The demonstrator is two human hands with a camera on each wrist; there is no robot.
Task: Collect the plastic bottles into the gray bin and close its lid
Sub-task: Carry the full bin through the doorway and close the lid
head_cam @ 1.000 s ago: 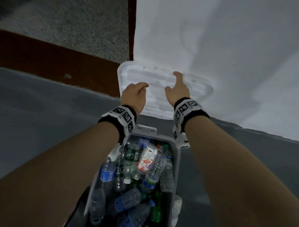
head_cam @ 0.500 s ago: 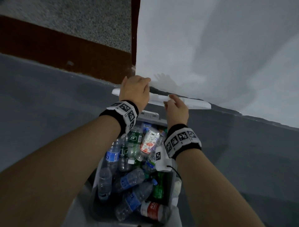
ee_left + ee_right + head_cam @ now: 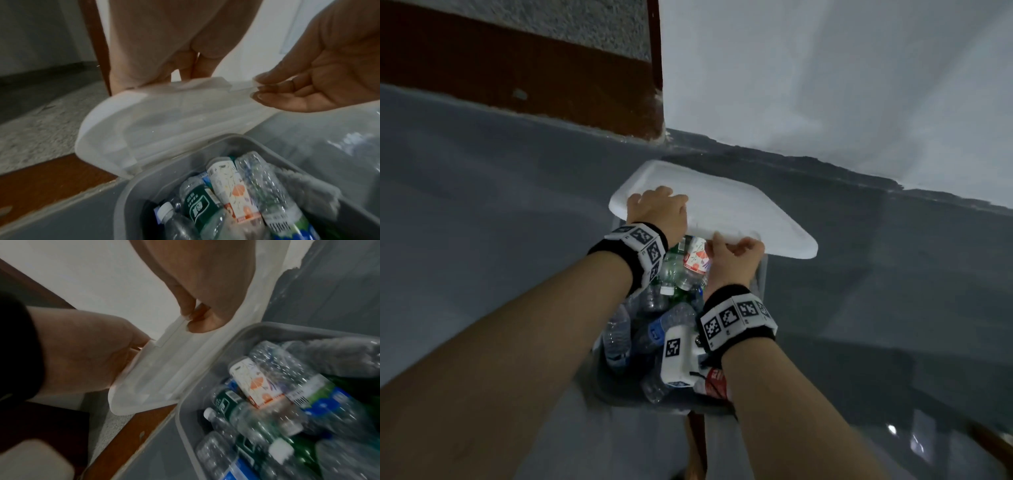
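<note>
The gray bin (image 3: pixel 762 274) stands on the floor, full of several plastic bottles (image 3: pixel 690 265). Its white lid (image 3: pixel 739 212) is hinged at the far side and hangs tilted over the bin's far part, partly lowered. My left hand (image 3: pixel 657 205) grips the lid's front edge on the left, fingers curled over the top. My right hand (image 3: pixel 732 246) pinches the same edge further right. In the left wrist view the lid (image 3: pixel 156 116) slopes above the bin rim (image 3: pixel 164 152) and bottles (image 3: pixel 234 186). In the right wrist view my right hand (image 3: pixel 190 318) pinches the lid (image 3: pixel 164 369).
A white wall (image 3: pixel 825 85) rises just behind the bin. A dark red-brown strip (image 3: pixel 517 68) runs along the floor at the back left, with speckled flooring (image 3: pixel 551 20) beyond it. Gray floor (image 3: pixel 482 205) surrounds the bin.
The lid has swung from upright against the wall down toward the bin opening. Both hands came down and toward me with it, holding its front edge.
</note>
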